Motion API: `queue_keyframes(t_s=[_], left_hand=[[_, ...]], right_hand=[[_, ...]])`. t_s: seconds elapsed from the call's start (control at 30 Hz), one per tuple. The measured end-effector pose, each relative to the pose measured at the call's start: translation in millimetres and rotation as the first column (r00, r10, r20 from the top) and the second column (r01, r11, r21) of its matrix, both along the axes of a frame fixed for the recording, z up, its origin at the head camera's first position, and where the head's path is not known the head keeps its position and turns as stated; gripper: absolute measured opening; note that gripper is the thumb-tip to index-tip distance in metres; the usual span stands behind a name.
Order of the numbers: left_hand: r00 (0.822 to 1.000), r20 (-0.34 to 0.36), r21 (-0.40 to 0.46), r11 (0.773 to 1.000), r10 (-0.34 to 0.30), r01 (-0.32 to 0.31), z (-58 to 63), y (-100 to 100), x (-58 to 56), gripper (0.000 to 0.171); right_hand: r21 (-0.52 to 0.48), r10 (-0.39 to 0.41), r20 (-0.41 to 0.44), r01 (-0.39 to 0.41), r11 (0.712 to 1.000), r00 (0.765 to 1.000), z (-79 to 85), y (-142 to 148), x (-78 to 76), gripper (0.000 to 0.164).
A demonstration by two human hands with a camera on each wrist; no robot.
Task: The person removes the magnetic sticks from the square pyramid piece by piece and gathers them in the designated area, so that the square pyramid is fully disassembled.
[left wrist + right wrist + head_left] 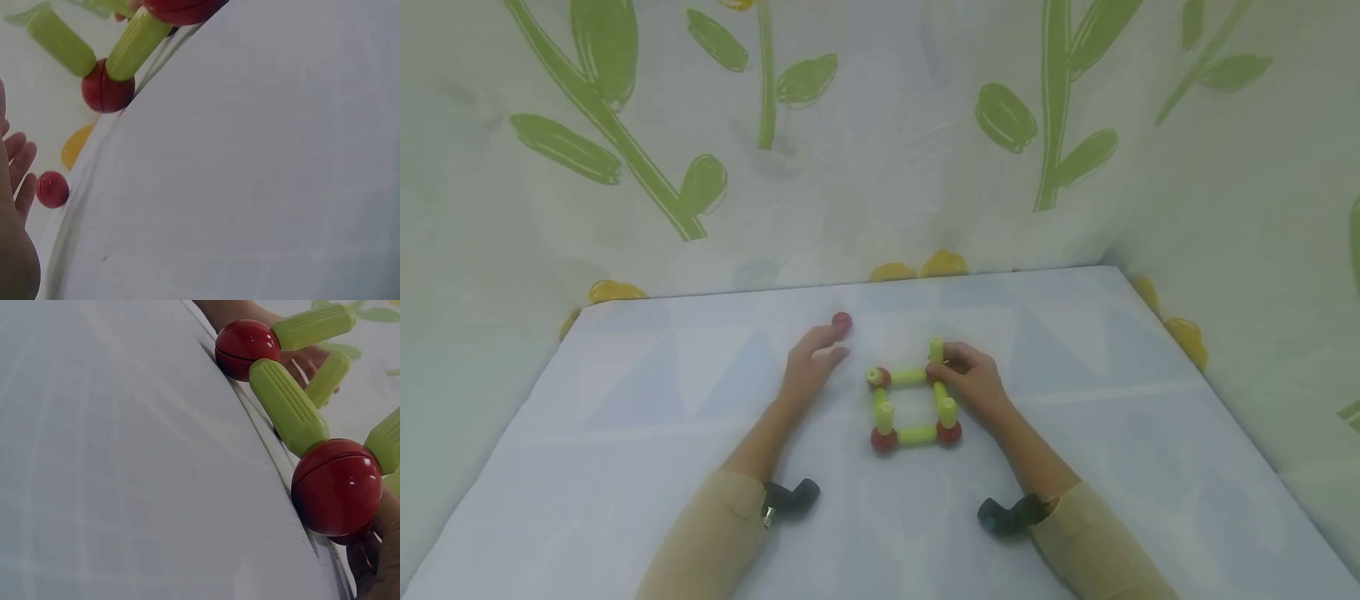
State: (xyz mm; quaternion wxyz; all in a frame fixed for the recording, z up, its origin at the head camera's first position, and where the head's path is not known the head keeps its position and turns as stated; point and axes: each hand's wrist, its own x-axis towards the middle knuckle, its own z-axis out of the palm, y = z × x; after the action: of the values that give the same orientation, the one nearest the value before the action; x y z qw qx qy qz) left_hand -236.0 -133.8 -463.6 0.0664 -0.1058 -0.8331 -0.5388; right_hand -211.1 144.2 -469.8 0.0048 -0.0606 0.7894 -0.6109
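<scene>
A square frame of yellow-green rods (pixel 916 435) and red balls (pixel 884 440) lies on the table, with a short rod standing up from each corner. My right hand (pixel 973 379) grips the far right corner ball, thumb on the near side; the fingers partly cover that ball. Left of the frame, my left hand (pixel 811 360) reaches out to a loose red ball (pixel 842 320). In the left wrist view its fingers (pixel 20 165) look extended beside the loose ball (pixel 52 189). The right wrist view shows a corner ball (pixel 337 487) up close, the right hand partly hidden behind it.
A white table (pixel 647 500) with pale blue triangles lies under everything. Behind it hangs a pale cloth (pixel 880 192) printed with green leaves and yellow flowers, also along both sides. Dark wrist cameras (pixel 793 497) sit at both sleeve cuffs.
</scene>
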Motion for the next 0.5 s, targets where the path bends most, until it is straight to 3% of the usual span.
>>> queue_keyframes(t_s=[0.13,0.27,0.33,0.5], left_hand=[[0.979,-0.076,0.023,0.981,-0.189,0.191,6.8,9,13.2,0.041],[0.947,-0.094,-0.026,0.952,-0.307,0.306,7.9,15,17.6,0.042],[0.941,-0.078,-0.054,0.944,-0.329,0.325,7.7,18,17.8,0.038],[0.95,-0.012,-0.041,0.95,-0.312,0.311,9.1,24,18.1,0.027]], right_hand=[[-0.007,0.005,0.007,-0.005,1.0,1.0,-0.6,1,0.0,0.03],[-0.012,0.001,0.024,-0.001,1.0,1.0,0.0,1,0.6,0.031],[-0.01,-0.003,0.029,0.003,1.0,1.0,1.0,1,1.2,0.032],[0.028,-0.017,0.036,0.016,0.999,0.999,3.8,1,2.3,0.034]])
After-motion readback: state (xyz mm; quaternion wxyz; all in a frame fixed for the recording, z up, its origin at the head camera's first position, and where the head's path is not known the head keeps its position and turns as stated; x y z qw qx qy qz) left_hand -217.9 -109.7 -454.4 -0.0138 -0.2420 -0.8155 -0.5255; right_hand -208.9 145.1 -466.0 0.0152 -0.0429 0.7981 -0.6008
